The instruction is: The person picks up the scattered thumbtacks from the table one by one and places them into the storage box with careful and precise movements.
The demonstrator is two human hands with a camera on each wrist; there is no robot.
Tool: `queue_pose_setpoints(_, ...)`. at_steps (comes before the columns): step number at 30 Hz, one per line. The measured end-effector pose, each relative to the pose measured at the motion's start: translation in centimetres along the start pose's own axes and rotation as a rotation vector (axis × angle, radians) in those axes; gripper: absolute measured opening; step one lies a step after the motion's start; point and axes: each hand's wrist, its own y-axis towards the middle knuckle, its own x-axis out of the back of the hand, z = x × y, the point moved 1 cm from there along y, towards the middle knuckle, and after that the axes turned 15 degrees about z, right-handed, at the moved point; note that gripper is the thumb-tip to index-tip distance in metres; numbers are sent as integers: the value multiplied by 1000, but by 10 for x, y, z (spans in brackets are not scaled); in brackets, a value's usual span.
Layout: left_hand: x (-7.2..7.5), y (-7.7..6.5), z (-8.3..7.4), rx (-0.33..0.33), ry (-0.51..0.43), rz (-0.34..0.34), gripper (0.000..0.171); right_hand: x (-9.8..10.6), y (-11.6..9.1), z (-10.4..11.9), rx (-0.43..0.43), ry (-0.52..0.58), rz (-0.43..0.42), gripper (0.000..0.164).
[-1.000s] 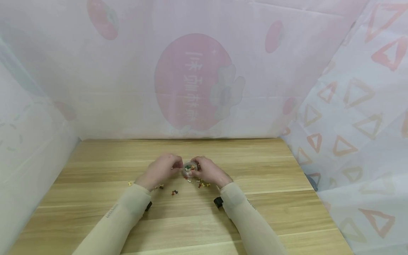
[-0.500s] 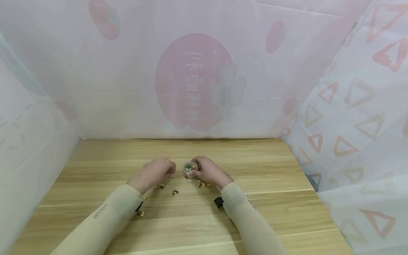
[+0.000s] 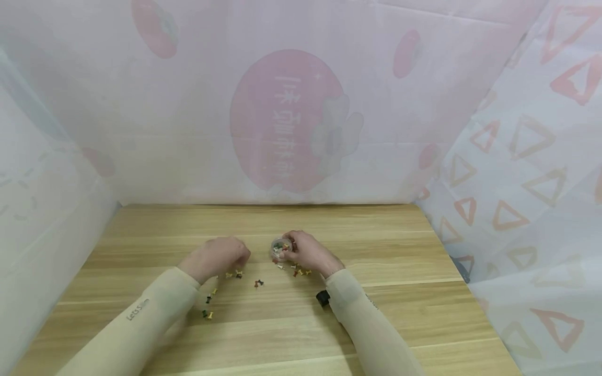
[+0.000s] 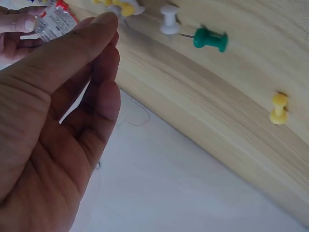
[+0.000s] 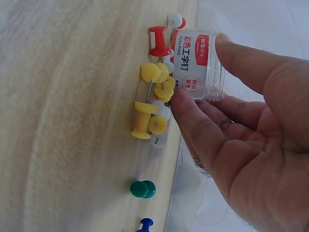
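My right hand (image 3: 308,253) grips a small clear push pin jar (image 5: 193,58) with a white and red label, thumb and fingers around its side near the threaded mouth. Coloured push pins show inside it in the head view. To the left, my left hand (image 3: 218,256) hovers low over the table, fingers loosely bent, with nothing seen between thumb and fingertips. Beyond its fingertips in the left wrist view lie a white push pin (image 4: 169,19), a green push pin (image 4: 210,38) and a yellow push pin (image 4: 278,108). A red push pin (image 5: 159,41) lies beside the jar.
More push pins are scattered on the wooden table (image 3: 376,313): yellow push pins (image 5: 142,121) near the jar, a dark push pin (image 3: 208,298) nearer my left sleeve, and a red push pin (image 3: 256,284) between the hands. Printed white sheets (image 3: 188,130) surround the table's back and sides.
My left hand has moved from the jar's mouth leftward and slightly toward me, uncovering push pins near its wrist. The right hand and jar have stayed in place.
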Motion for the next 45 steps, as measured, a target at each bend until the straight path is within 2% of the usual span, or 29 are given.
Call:
queue_pose_setpoints(8, -6, 2, 5, -36, 54, 8, 21, 0, 1, -2, 2, -22, -4, 46)
queue_pose_setpoints(24, -6, 6, 6, -57, -28, -52, 28, 0, 1, -1, -2, -51, -8, 48)
queue_pose_setpoints(28, -8, 13, 6, -74, -21, -86, 22, 0, 1, -2, -10, -53, -8, 48)
queue_pose_setpoints(37, -6, 22, 0, -162, -50, -235, 9, 0, 2, -4, -9, -60, -9, 51)
queue_pose_setpoints(45, 0, 30, -9, -135, -103, -249, 9, 0, 3, -4, 3, -50, -7, 49)
